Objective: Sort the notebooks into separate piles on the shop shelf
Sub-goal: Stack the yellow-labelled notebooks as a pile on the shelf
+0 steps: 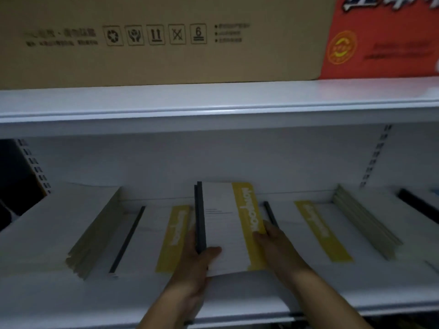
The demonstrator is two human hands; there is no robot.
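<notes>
We see a small stack of notebooks lifted above the middle of the white shop shelf, held between both hands. The top cover is white with faint printed lines, a broad yellow band running down its right side that carries white lettering, and a dark grey spine along its left edge; a second dark spine shows just behind the first, so we count at least two books in the stack. The left hand grips the near left corner, thumb curled over the white cover and fingers wrapped under the spine. The right hand holds the right edge, thumb pressed on the yellow band and fingers tucked underneath. On the shelf to the left lies a matching notebook pile, white with the same yellow band and dark spine, and to the right another pile of the same look. Further left, a slanted stack of greyish-edged books sits beside it, and a similar stack lies at the right. Above, on the upper shelf, rests a brown cardboard box.
</notes>
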